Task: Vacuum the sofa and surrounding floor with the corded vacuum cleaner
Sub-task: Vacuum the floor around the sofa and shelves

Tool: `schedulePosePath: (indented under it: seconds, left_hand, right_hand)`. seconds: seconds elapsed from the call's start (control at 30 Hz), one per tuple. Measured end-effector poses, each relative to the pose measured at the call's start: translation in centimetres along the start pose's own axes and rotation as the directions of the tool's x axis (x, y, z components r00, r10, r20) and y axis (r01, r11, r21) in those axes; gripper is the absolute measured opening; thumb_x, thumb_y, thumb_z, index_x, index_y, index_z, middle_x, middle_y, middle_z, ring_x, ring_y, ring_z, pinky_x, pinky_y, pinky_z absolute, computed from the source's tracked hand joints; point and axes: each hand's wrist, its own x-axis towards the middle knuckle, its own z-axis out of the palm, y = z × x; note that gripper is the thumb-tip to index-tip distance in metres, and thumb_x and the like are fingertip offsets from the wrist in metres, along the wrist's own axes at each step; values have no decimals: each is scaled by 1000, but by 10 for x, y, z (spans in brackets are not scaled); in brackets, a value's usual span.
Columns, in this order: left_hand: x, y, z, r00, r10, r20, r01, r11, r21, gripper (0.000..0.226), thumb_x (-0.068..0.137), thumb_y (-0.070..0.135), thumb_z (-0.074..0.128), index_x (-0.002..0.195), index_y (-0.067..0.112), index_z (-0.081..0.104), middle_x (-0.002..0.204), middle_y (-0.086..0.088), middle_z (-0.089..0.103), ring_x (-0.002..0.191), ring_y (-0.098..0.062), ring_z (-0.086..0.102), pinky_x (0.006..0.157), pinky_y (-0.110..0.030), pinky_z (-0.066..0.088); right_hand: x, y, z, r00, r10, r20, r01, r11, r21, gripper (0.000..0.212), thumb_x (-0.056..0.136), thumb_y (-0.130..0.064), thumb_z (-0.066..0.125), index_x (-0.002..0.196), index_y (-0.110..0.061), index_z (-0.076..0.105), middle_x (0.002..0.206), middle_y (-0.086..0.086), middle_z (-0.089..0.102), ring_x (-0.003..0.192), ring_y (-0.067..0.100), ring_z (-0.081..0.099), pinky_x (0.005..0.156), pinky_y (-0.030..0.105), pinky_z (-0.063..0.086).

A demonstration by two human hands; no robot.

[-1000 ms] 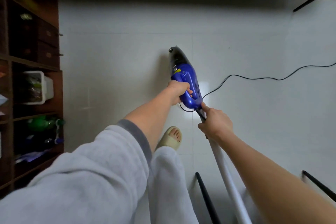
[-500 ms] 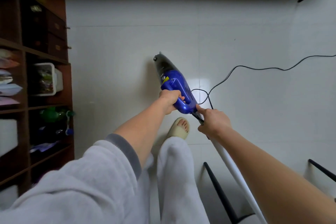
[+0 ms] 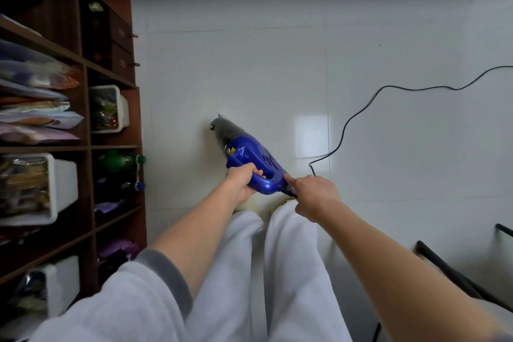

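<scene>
The blue handheld vacuum cleaner (image 3: 251, 157) hangs over the white tiled floor (image 3: 277, 64), its dark nose pointing up and to the left, toward the shelving. My left hand (image 3: 241, 182) is wrapped around its blue handle. My right hand (image 3: 315, 196) is closed just behind the vacuum's rear end, where a black cord stub leaves the body. The black cord (image 3: 388, 86) snakes across the floor and off the right edge. The sofa is not in view.
Brown wooden shelving (image 3: 86, 130) fills the left side, holding white bins (image 3: 111, 108), stacked packets and a green bottle (image 3: 116, 159). Black metal legs (image 3: 444, 269) stand at the lower right. My legs in white trousers (image 3: 291, 258) are below the hands.
The view and the vacuum have swung left toward the shelving. The white tube under my right hand and my sandalled foot have dropped out of sight.
</scene>
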Motion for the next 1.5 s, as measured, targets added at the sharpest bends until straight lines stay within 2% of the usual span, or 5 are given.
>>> schedulePosePath:
  seconds: [0.27, 0.5, 0.7, 0.97, 1.5]
  left_hand:
    - [-16, -17, 46, 988, -23, 152, 15, 998, 56, 38, 91, -1, 52, 128, 4, 52, 99, -15, 66, 86, -18, 64, 80, -35, 54]
    - [-8, -18, 33, 997, 21, 74, -27, 997, 69, 37, 91, -2, 49, 128, 1, 52, 80, -7, 59, 78, -16, 60, 75, -34, 53]
    - [-12, -7, 36, 999, 30, 25, -33, 988, 149, 33, 92, 4, 52, 125, 4, 54, 92, -8, 65, 78, -17, 63, 54, -29, 48]
    - [-21, -2, 112, 988, 39, 149, -71, 974, 214, 18, 92, -1, 50, 109, 5, 54, 92, -10, 62, 85, -19, 62, 75, -35, 53]
    - [-14, 15, 120, 990, 140, 7, -132, 915, 381, 9, 90, -2, 47, 88, 5, 53, 72, -6, 57, 65, -15, 57, 67, -29, 51]
  right_hand:
    - [-32, 39, 8, 989, 140, -43, -141, 990, -6, 63, 85, -7, 50, 142, -28, 33, 104, 2, 59, 84, 24, 53, 63, 29, 39]
    - [-22, 29, 14, 996, 70, -53, -69, 997, 23, 51, 83, -6, 50, 130, -23, 40, 103, 3, 60, 90, 28, 56, 66, 32, 45]
    - [-18, 28, 13, 995, 70, -74, -67, 997, 39, 49, 85, -3, 46, 129, -22, 39, 89, 3, 52, 78, 27, 50, 68, 33, 47]
    - [-29, 86, 8, 970, 231, -72, -224, 971, 84, 59, 86, -6, 51, 140, -25, 35, 97, 2, 56, 84, 24, 55, 63, 29, 40]
    - [-25, 80, 4, 986, 165, -16, -151, 933, 327, 49, 83, -4, 50, 129, -19, 41, 106, 6, 59, 81, 24, 50, 63, 30, 40]
